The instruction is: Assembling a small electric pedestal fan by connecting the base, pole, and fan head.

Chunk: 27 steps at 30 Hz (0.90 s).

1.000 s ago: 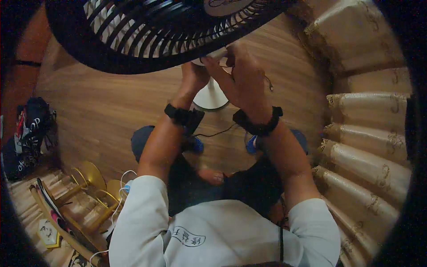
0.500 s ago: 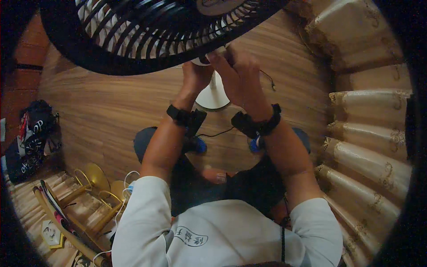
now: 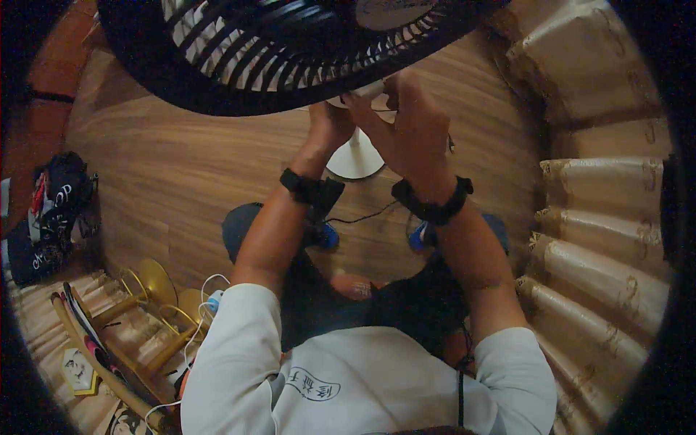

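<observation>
An electric fan with a dark round grille (image 3: 261, 80) fills the top of the view, its face tilted. Beneath the rim shows its white neck (image 3: 368, 91), and lower down a round white base (image 3: 355, 161) stands on the floor. My left hand (image 3: 330, 129) is closed around the white part just under the rim; its fingertips are hidden. From the right, my right hand (image 3: 413, 130) grips the same white part with thumb and bent fingers, partly blurred. Dark straps with small black boxes circle both wrists.
A thin dark cable (image 3: 366, 216) runs between my feet on the wood floor (image 3: 181, 159). Pale curtains (image 3: 602, 181) line the right side. A wooden rack (image 3: 109, 355) with gold round pieces and a white cord stands lower left. A dark printed bag (image 3: 54, 225) lies at far left.
The fan head has shifted right and slightly up in the view. Both hands moved a little right with it, staying at the neck; the right fingers changed position slightly.
</observation>
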Tool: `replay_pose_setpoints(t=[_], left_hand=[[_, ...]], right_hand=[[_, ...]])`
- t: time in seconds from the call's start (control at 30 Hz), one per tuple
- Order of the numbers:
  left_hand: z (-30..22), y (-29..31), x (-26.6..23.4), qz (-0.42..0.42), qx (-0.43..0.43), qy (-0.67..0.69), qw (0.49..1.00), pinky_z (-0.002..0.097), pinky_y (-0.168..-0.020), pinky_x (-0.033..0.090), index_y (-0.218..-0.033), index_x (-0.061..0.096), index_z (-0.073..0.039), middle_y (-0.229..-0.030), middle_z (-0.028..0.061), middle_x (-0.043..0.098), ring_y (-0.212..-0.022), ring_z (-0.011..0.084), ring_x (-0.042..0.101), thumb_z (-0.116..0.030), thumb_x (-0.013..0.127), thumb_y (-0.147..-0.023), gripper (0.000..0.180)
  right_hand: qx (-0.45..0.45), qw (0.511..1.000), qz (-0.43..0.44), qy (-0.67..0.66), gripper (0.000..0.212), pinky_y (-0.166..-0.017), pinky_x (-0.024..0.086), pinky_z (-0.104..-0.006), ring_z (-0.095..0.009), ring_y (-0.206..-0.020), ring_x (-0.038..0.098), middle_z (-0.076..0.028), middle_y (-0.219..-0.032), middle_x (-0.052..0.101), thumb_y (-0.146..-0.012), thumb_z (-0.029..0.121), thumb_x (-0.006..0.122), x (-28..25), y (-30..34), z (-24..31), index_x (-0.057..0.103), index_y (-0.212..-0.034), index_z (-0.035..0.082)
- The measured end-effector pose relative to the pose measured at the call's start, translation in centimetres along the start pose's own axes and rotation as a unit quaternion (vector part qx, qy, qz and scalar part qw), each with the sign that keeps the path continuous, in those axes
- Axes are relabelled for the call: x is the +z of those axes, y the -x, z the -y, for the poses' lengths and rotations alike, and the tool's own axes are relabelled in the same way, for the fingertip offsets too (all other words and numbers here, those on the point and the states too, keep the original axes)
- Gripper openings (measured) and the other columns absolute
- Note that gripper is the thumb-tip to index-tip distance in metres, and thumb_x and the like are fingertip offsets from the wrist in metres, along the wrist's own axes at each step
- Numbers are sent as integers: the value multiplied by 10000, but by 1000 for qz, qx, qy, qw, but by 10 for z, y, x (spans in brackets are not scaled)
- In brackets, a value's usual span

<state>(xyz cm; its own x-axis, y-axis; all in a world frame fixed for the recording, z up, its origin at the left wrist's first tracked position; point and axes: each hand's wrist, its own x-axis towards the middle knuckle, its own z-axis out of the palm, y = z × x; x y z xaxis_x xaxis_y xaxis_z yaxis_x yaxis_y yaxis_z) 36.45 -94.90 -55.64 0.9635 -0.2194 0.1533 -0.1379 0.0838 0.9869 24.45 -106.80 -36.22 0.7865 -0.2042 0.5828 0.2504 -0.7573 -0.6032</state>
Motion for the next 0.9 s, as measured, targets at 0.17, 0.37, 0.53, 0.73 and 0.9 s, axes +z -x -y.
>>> replay_pose_setpoints(t=[0.17,0.37,0.53,0.73,0.9], left_hand=[[-29,15,-6,42,28,-206,977,420,-958,463,-1251,559,-29,-1256,182,574,-1159,290,538,-119,762,-801,502],[-6,12,-22,42,118,-219,968,404,-909,499,-1188,621,-29,-1163,168,650,-1081,289,614,-86,761,-811,406],[-20,12,12,21,16,20,999,401,-875,514,-1164,635,-34,-1118,153,668,-1025,291,638,-85,765,-808,383],[-5,4,-18,-20,7,48,999,387,-853,521,-1122,649,-30,-1108,140,668,-1009,264,640,-73,761,-801,343],[-61,22,13,23,-28,79,996,385,-871,509,-1160,610,-14,-1149,137,641,-1021,239,620,-86,786,-786,420]], right_hand=[[15,999,31,8,457,-518,489,-426,-342,-652,646,-148,-821,639,-821,411,762,-1,4,-1,538,-1028,70],[28,996,29,-85,398,-562,500,-451,-384,-689,654,-181,-743,629,-866,369,727,0,-6,13,564,-1032,47],[179,959,89,-203,393,-659,517,-476,-416,-748,668,-212,-794,665,-912,361,680,-8,-2,5,585,-1094,26],[138,968,120,-174,390,-627,494,-426,-338,-717,631,-174,-792,642,-914,374,675,-9,-8,20,592,-1063,23],[68,992,74,-74,475,-597,517,-458,-398,-753,676,-184,-880,656,-887,444,690,-11,2,1,564,-1106,41]])
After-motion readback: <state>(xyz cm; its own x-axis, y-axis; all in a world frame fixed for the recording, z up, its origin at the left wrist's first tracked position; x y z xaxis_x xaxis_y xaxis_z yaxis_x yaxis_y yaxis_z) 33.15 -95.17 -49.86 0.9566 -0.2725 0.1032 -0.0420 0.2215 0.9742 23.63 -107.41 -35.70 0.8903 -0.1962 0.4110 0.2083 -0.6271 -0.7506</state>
